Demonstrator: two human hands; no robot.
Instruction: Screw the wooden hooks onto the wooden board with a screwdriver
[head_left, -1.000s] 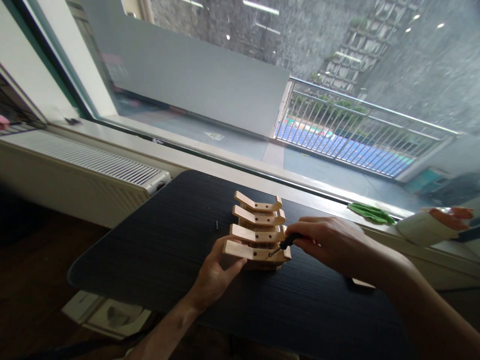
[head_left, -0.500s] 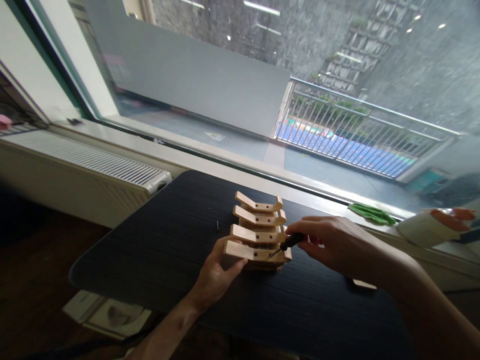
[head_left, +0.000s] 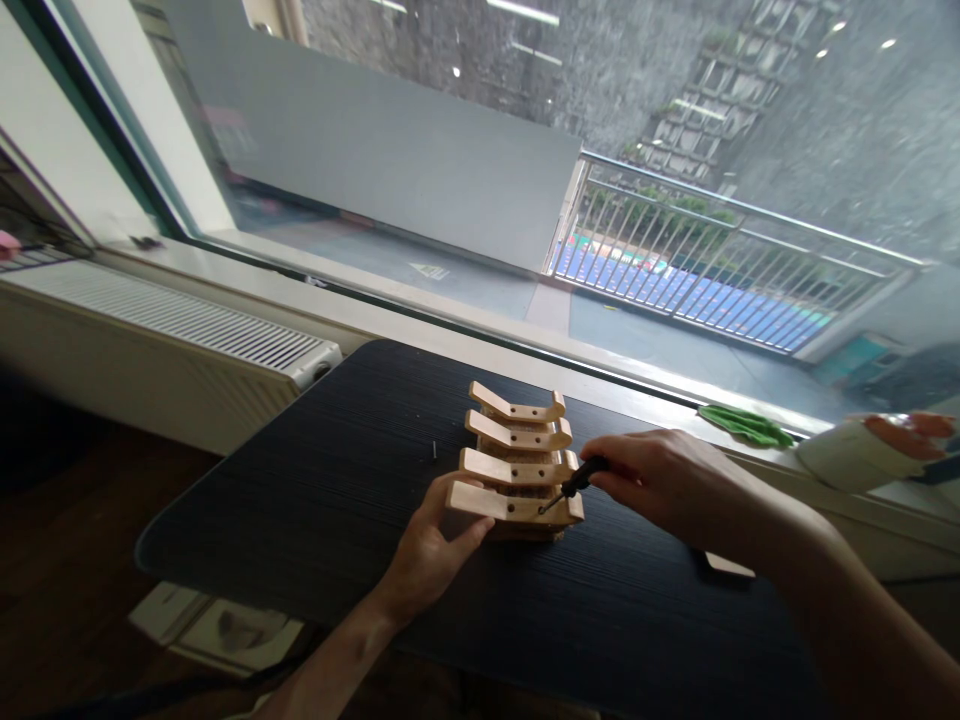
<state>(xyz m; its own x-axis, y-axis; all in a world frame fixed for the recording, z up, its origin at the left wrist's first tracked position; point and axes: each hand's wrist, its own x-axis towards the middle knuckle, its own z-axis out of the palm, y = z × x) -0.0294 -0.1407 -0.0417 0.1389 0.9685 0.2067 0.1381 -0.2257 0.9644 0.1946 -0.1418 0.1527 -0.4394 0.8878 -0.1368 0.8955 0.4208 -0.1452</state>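
A wooden rack (head_left: pixel 525 470) made of several curved pale slats stands on the dark table. My left hand (head_left: pixel 433 545) grips the left end of its nearest slat (head_left: pixel 480 503), thumb in front and fingers behind. In my right hand (head_left: pixel 652 475) is a screwdriver (head_left: pixel 581 477) with a black handle, held between thumb and fingers. Its shaft slants down to the left, and the tip meets the right-hand hole of the nearest slat. Each slat shows two dark holes or screw heads. A small screw (head_left: pixel 434 450) lies on the table left of the rack.
The dark table (head_left: pixel 300 500) stands against a window sill. On the sill are a green cloth (head_left: pixel 745 425) and a white container (head_left: pixel 844 450). A flat pale piece (head_left: pixel 729 565) lies below my right forearm. To the left is a radiator (head_left: pixel 225 330), and boxes (head_left: pixel 217 625) sit beneath the table.
My right hand has shifted slightly and its fingers have changed position on the screwdriver handle. The tip stays at the same hole. My left hand and the rack hold still.
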